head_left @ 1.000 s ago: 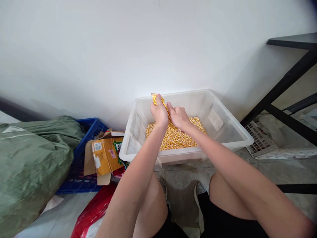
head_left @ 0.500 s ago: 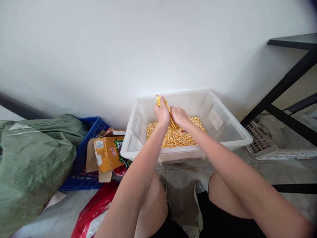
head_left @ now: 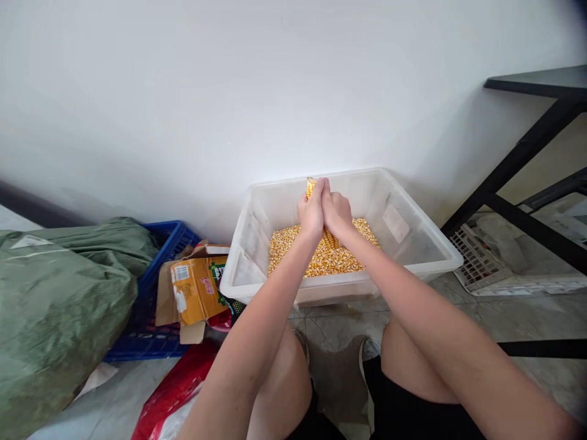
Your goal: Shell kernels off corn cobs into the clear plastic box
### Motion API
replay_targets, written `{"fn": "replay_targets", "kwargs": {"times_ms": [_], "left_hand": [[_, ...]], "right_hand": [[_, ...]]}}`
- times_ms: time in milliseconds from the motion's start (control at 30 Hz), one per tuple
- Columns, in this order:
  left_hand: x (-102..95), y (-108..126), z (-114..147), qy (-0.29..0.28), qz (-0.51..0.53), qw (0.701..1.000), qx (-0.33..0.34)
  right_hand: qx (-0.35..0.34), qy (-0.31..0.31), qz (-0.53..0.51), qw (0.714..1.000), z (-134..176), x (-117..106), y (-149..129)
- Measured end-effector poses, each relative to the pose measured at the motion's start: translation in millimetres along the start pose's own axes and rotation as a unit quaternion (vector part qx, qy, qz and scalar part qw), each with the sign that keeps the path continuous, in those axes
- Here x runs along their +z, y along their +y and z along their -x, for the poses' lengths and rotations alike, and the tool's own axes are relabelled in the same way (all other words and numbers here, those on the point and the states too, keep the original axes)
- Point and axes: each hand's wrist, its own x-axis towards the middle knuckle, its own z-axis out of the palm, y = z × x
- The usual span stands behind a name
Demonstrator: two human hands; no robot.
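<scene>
Both my hands are closed around a yellow corn cob, held tilted over a white plastic tub. My left hand wraps the cob's upper part, with its tip poking out above. My right hand presses against the left one, its thumb up beside the left thumb. The cob's lower end shows beneath my hands, close to the loose corn kernels that cover the tub's floor. My palms and fingers hide the middle of the cob.
Left of the tub, a torn orange carton lies by a blue crate with a green sack over it. A red bag sits on the floor. To the right stand a black metal frame and a white basket.
My right hand has moved up along the cob and now meets my left hand. The cob stands more upright, and my left hand has shifted slightly right.
</scene>
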Motion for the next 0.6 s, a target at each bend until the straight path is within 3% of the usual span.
{"fn": "replay_targets", "kwargs": {"times_ms": [100,300,600], "left_hand": [[-1.6,-2.7,-2.5,-0.034,0.016,0.999,0.029],[-6.2,-3.7,-7.0,0.049,-0.064,0.996,0.040],[-6.5,-7.2,-9.5,0.089,-0.105,0.990,0.043]], "right_hand": [[-0.015,0.018,0.014,1.000,-1.1,1.5,-0.4],[-0.048,0.036,0.014,0.998,-0.8,5.1,-0.9],[-0.057,0.042,-0.020,0.997,-3.3,6.8,6.8]]}}
